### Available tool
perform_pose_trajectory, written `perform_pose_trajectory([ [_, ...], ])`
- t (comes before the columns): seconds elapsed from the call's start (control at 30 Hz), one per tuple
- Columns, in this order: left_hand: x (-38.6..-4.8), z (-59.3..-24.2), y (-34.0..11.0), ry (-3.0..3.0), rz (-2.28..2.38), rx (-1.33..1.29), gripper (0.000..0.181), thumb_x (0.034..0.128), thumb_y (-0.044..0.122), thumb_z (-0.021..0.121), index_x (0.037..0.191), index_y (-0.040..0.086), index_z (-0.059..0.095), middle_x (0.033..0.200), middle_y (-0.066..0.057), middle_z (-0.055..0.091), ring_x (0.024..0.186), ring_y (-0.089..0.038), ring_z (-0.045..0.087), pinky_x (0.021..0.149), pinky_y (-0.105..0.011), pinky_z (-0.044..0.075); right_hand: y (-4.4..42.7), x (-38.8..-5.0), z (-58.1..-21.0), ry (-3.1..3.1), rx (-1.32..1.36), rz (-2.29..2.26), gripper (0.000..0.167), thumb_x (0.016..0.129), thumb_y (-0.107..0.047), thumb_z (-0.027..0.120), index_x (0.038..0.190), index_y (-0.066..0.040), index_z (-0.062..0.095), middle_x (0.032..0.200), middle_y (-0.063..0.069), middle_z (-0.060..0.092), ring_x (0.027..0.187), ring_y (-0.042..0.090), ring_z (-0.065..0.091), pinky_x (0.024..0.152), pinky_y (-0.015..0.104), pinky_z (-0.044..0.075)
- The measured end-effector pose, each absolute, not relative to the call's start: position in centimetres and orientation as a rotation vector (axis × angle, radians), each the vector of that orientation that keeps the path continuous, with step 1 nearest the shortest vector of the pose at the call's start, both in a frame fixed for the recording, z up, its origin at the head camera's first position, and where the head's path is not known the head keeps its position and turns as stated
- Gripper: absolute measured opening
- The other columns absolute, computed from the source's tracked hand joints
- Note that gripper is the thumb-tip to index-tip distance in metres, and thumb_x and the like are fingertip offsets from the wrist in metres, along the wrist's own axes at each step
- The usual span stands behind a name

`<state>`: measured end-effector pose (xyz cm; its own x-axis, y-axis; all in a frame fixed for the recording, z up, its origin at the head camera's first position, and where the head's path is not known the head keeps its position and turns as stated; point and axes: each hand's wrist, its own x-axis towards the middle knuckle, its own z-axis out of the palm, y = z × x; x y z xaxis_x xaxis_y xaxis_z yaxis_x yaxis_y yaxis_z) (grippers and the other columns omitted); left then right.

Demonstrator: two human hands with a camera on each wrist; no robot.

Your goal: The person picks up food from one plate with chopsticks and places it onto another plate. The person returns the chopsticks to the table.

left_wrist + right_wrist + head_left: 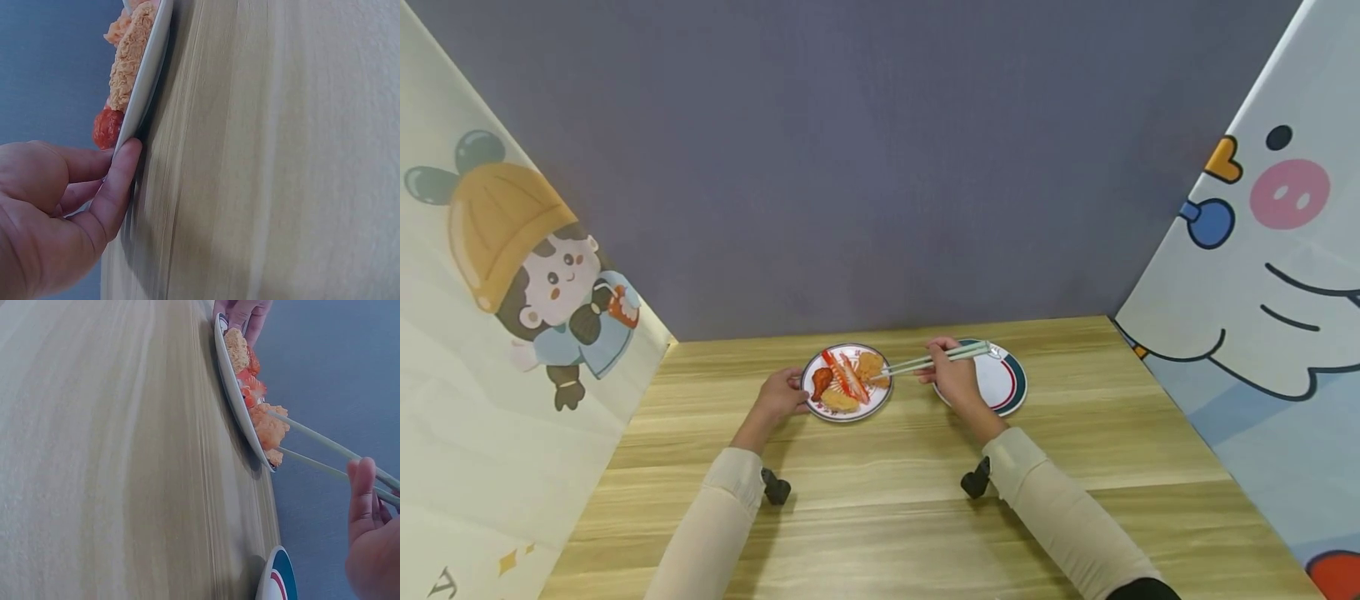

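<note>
My left hand (781, 396) pinches the left rim of a round plate (145, 87) between thumb and fingers. On that plate lie a reddish-brown glazed piece (822, 382), red-and-white crab sticks (847, 377), an oblong breaded piece (132, 59) and a golden, lumpy fried piece (269, 426) at the right side. My right hand (957, 379) holds a pair of pale green chopsticks (912, 365). Their tips reach to either side of the lumpy fried piece, which still sits at the plate's edge; whether they grip it firmly I cannot tell.
Beneath and beyond my right hand stands a second plate (997, 382), white with a dark green and red border, partly covered by the hand. The wood-grain table (865, 500) ends at a grey back panel (880, 167). Printed panels (1210, 300) flank both sides.
</note>
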<state>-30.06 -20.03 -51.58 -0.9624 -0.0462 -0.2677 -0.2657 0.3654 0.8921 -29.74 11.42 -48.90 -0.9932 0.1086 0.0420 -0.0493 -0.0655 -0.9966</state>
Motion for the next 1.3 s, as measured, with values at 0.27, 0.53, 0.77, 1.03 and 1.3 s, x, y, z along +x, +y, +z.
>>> perform_pose_trajectory([
  [0.27,-29.9,-51.5,-19.9,2.437,1.622,-0.289,0.058,0.0927,-0.013,0.058,0.148,-0.006,0.045,0.122,-0.026,0.054,0.085,-0.021,0.063,0.071,-0.028,0.068,11.3,-30.0,-49.5,-2.109,-0.077,2.155,0.025,0.104,-0.014,0.053,0.113,0.006,0.065,0.086,0.022,0.065,0.057,0.012,0.071,0.056,0.026,0.066],
  [0.53,-29.9,-51.5,-19.8,2.449,1.593,-0.282,0.057,0.0935,-0.01,0.06,0.148,-0.004,0.045,0.119,-0.023,0.053,0.086,-0.021,0.063,0.071,-0.027,0.067,11.3,-30.1,-49.7,-2.1,-0.112,2.143,0.029,0.103,-0.011,0.05,0.117,0.009,0.066,0.103,0.025,0.063,0.055,0.008,0.069,0.059,0.025,0.066],
  [0.77,-29.9,-51.5,-19.9,2.447,1.592,-0.269,0.057,0.0939,-0.01,0.06,0.148,-0.005,0.045,0.119,-0.023,0.052,0.088,-0.023,0.064,0.071,-0.028,0.068,11.7,-30.1,-49.9,-2.073,-0.176,2.163,0.03,0.103,-0.011,0.048,0.117,0.007,0.067,0.095,0.017,0.064,0.054,0.006,0.069,0.058,0.022,0.065],
  [1.03,-30.0,-51.7,-20.0,2.467,1.586,-0.264,0.056,0.0941,-0.01,0.06,0.148,-0.004,0.046,0.114,-0.02,0.051,0.085,-0.021,0.062,0.07,-0.027,0.067,12.3,-30.1,-49.9,-2.014,-0.201,2.221,0.028,0.103,-0.01,0.049,0.116,0.008,0.066,0.087,0.013,0.063,0.053,0.009,0.07,0.058,0.024,0.065],
  [1.3,-29.9,-51.7,-19.9,2.454,1.599,-0.276,0.057,0.0937,-0.011,0.059,0.149,-0.005,0.044,0.12,-0.024,0.053,0.085,-0.021,0.063,0.071,-0.027,0.067,13.8,-29.9,-49.8,-2.003,-0.274,2.252,0.031,0.105,-0.015,0.049,0.122,0.007,0.063,0.089,0.012,0.069,0.057,0.011,0.072,0.064,0.028,0.067],
])
